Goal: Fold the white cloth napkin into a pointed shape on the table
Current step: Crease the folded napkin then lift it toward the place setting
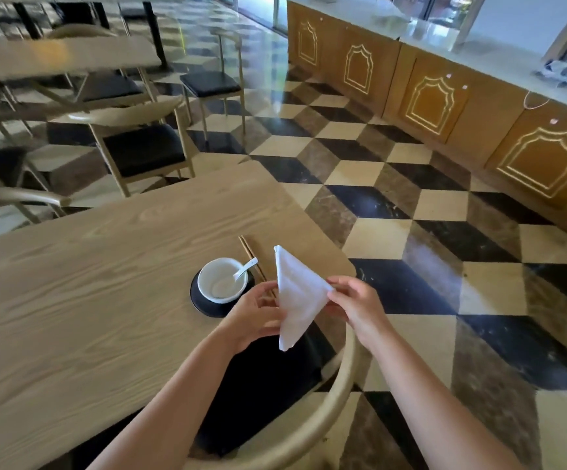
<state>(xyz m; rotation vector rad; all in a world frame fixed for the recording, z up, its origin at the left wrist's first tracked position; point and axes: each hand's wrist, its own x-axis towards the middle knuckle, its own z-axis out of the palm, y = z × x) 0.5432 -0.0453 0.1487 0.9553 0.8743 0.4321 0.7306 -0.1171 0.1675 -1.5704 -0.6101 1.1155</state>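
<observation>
The white cloth napkin (295, 293) is folded into a triangle and held in the air above the near right corner of the wooden table (105, 283). One point rises toward the far side; another hangs down over the chair seat. My left hand (258, 313) grips the napkin's left edge from below. My right hand (356, 303) pinches its right corner between thumb and fingers.
A white bowl (219, 283) with a spoon (246, 268) sits on a black saucer (204, 305) just left of the napkin, with chopsticks (251, 256) beside it. A chair with a black seat (261, 391) stands below my arms. More chairs and tables are at far left; a cabinet counter (444, 106) runs along the right.
</observation>
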